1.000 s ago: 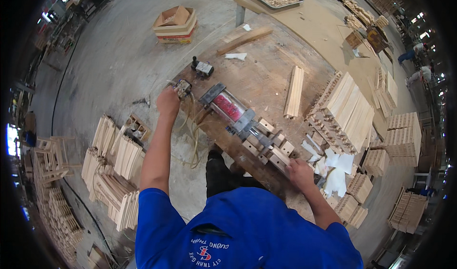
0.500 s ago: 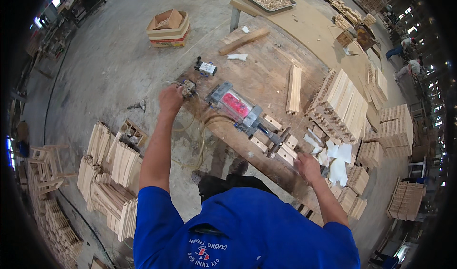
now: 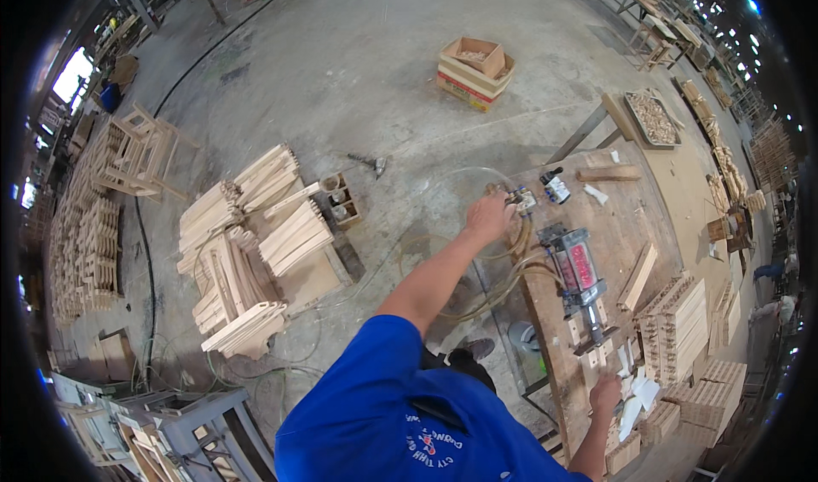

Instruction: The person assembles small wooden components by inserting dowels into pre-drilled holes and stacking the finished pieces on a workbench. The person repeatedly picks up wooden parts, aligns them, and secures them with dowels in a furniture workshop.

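- Head view, change: view has swung left since a second ago, so the workbench (image 3: 596,226) now sits at the right and the wood stacks on the floor fill the middle; both hands remain where they were on the bench
- Left hand (image 3: 487,218) is closed over a small valve block (image 3: 521,199) at the bench's near corner, clear hoses (image 3: 503,286) looping beneath it
- Right hand (image 3: 607,392) rests on pale wooden blocks (image 3: 596,358) at the clamp's near end; whether it grips or only touches them cannot be told
- Red-and-grey clamp (image 3: 579,269) lies between the two hands, so the work reads as ongoing at the press
- Around: slats (image 3: 637,276) beside the clamp, stacked frames (image 3: 682,329) at the right, floor stacks (image 3: 256,243), cardboard box (image 3: 471,71) well apart; hoses hang near the person's legs
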`<state>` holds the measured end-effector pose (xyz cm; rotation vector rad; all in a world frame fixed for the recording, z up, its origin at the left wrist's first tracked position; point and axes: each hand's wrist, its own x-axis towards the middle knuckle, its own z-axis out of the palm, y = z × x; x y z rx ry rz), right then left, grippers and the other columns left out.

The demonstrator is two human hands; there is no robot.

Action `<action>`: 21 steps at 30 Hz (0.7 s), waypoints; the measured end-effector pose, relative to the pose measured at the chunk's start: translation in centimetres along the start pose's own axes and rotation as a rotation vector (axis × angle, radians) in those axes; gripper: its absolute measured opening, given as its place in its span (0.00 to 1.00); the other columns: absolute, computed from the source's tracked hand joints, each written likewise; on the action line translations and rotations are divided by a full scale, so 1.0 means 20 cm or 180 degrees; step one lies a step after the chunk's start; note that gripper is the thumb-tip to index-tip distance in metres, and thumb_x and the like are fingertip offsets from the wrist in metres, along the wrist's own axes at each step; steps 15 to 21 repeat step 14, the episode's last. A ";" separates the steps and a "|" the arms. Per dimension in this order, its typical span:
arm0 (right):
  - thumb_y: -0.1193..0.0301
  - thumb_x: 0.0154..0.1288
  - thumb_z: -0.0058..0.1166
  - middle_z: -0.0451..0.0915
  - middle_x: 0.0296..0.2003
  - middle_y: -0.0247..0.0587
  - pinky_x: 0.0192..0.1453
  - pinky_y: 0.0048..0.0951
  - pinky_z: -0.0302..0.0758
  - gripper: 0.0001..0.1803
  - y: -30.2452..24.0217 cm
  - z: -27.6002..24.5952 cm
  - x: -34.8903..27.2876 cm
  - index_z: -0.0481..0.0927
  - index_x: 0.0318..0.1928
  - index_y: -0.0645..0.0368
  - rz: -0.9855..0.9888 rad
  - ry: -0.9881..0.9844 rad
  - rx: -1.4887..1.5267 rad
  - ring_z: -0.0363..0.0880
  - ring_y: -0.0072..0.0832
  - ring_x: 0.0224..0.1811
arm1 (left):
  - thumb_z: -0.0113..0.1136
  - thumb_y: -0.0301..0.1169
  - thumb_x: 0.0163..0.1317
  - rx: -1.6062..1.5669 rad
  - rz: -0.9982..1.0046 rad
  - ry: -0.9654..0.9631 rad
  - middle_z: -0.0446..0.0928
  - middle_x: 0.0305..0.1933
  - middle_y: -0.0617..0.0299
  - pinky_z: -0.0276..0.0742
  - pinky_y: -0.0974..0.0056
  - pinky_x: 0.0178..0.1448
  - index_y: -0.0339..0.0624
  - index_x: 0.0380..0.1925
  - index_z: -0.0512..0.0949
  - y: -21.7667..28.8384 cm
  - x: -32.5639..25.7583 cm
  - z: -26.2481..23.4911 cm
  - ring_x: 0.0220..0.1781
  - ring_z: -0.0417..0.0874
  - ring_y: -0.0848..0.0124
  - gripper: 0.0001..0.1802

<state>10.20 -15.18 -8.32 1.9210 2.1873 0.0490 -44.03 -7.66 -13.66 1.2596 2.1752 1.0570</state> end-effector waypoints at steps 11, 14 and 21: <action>0.68 0.69 0.63 0.89 0.43 0.55 0.53 0.43 0.84 0.14 -1.18 0.18 -0.37 0.89 0.51 0.62 -0.0944 -0.0220 0.2796 0.90 0.50 0.46 | 0.48 0.56 0.72 0.1424 -0.2149 -0.2260 0.83 0.60 0.38 0.79 0.44 0.67 0.37 0.55 0.85 -0.94 -1.50 -0.70 0.64 0.83 0.41 0.34; 0.66 0.69 0.65 0.90 0.44 0.53 0.53 0.40 0.85 0.13 -1.52 0.03 -0.21 0.90 0.48 0.59 -0.1696 -0.0642 0.2676 0.90 0.47 0.46 | 0.49 0.60 0.72 0.1605 -0.2307 -0.3009 0.77 0.70 0.39 0.72 0.50 0.77 0.40 0.65 0.81 -1.05 -1.64 -0.71 0.73 0.78 0.46 0.38; 0.66 0.69 0.65 0.90 0.44 0.53 0.53 0.40 0.85 0.13 -1.52 0.03 -0.21 0.90 0.48 0.59 -0.1696 -0.0642 0.2676 0.90 0.47 0.46 | 0.49 0.60 0.72 0.1605 -0.2307 -0.3009 0.77 0.70 0.39 0.72 0.50 0.77 0.40 0.65 0.81 -1.05 -1.64 -0.71 0.73 0.78 0.46 0.38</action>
